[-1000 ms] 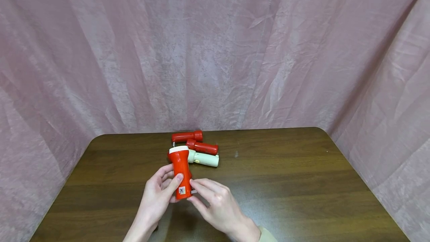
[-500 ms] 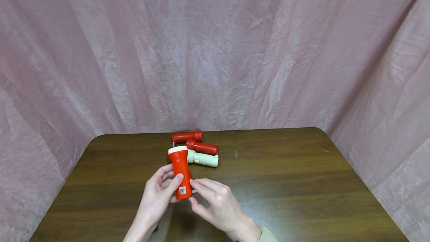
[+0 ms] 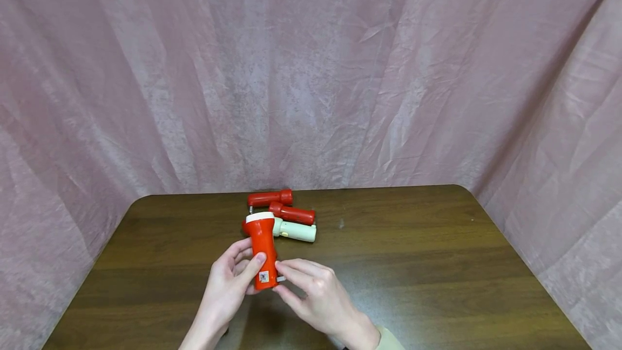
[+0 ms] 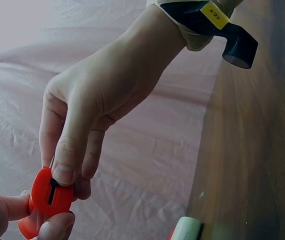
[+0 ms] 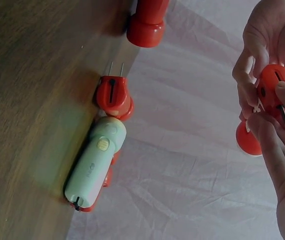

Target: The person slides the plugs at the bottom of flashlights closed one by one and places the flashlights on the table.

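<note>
A red flashlight (image 3: 263,247) with a white rim stands nearly upright, its rim end away from me. My left hand (image 3: 225,282) grips its body, thumb on the front above a small printed label. At its lower right side, my right hand (image 3: 318,296) pinches the end with thumb and fingertips, beside short metal prongs (image 3: 281,279). In the left wrist view, the right thumb rests by a dark slot in the flashlight's end (image 4: 60,201). The right wrist view shows both hands around the red flashlight (image 5: 270,82), two prongs sticking out.
Beyond the held flashlight lie a pale green flashlight (image 3: 298,231), a red one (image 3: 297,214) and another red one (image 3: 267,198), close together near the table's (image 3: 413,242) back edge. Part of a further red item shows behind the held flashlight's head. Pink curtains hang behind.
The held flashlight's head has shifted slightly to the right, and a little more of the prongs shows beside the right fingers. Both hands keep nearly the same place.
</note>
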### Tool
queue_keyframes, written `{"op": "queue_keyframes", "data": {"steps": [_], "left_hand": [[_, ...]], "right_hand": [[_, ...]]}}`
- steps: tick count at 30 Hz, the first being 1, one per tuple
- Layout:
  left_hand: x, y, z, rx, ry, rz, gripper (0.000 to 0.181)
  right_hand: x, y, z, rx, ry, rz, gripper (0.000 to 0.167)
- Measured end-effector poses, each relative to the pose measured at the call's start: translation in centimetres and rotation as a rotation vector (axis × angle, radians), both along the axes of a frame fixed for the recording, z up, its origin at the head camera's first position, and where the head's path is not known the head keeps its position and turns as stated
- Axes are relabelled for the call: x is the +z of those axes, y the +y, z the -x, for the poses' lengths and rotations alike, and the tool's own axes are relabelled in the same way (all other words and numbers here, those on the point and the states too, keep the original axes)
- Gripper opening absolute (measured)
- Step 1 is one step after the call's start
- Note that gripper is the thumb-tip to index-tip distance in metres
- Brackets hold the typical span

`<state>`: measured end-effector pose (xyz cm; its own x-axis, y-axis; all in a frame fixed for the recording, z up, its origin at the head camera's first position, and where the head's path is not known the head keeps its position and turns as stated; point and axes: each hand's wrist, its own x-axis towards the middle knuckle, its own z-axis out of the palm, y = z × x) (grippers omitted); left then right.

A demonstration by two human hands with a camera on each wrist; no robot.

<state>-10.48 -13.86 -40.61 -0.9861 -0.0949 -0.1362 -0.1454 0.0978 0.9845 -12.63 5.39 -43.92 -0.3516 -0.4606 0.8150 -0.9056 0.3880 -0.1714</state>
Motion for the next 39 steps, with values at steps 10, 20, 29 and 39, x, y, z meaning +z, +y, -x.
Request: {"op": "queue_keyframes", "data": {"steps": [10, 20, 29, 39], "left_hand": [[-0.02, 0.13, -0.08, 0.003, -0.002, -0.025, 0.05], [-0.12, 0.19, -0.15, 0.01, -0.007, -0.007, 0.052], [0.03, 0.41, -0.2, 0.016, 0.007, 0.007, 0.051], [0.05, 0.62, -0.3, 0.013, 0.013, 0.013, 0.052]], "right_hand": [[0.09, 0.17, 0.06, 0.01, -0.025, 0.012, 0.042], [0.18, -0.06, -0.05, 0.003, -0.009, 0.02, 0.041], [0.15, 0.05, 0.04, -0.011, 0.013, -0.003, 0.044], [0.11, 0.37, 0.18, -0.009, 0.011, 0.003, 0.044]]}}
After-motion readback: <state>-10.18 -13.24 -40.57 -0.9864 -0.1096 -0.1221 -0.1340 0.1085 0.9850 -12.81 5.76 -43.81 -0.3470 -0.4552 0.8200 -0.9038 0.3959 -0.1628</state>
